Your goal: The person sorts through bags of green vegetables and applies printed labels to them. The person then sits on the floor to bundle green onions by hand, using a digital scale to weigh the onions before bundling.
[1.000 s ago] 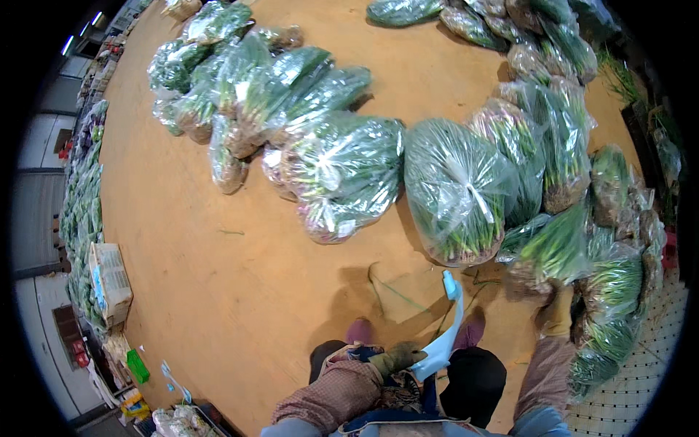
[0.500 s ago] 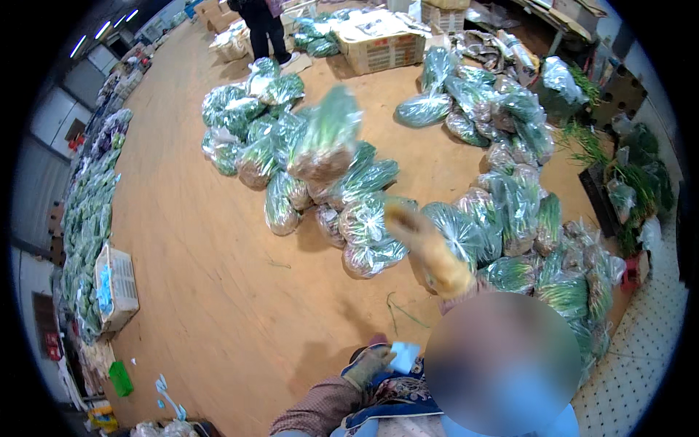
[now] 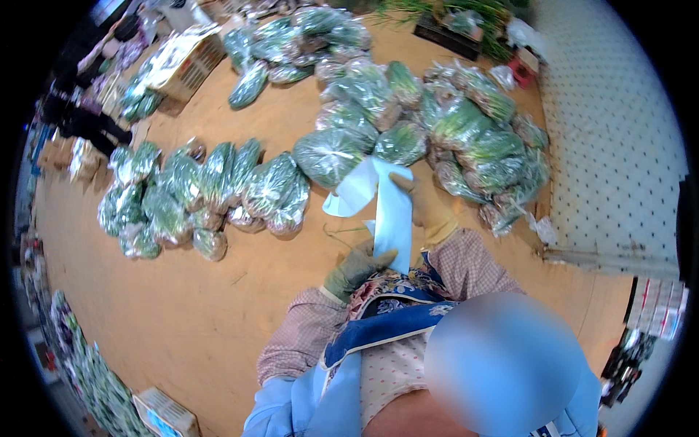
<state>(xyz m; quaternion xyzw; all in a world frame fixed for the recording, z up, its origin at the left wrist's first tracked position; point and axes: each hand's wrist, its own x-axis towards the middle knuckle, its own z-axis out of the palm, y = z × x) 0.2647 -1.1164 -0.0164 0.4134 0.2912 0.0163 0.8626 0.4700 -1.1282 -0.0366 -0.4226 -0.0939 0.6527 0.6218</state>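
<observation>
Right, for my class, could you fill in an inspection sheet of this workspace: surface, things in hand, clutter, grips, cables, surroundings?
Surface: orange-brown floor, with clusters of bagged vegetables.
Things: light-blue strip, bent over near its top.
Clutter: loose greens near a dark crate.
Grips: both gloved; left grip on the strip's lower part, right grip on its upper part.
Cables: nothing seen.
Surroundings: pale dotted panel at right; person in dark clothing at upper left.

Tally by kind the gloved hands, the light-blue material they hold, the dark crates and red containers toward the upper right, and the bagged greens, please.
Gloved hands (left hand, right hand): 2
Light-blue strip, seemingly one folded piece: 1
Dark crate: 1
Red container: 1
Total: 5, without the bagged greens, which overlap too much to count.
</observation>
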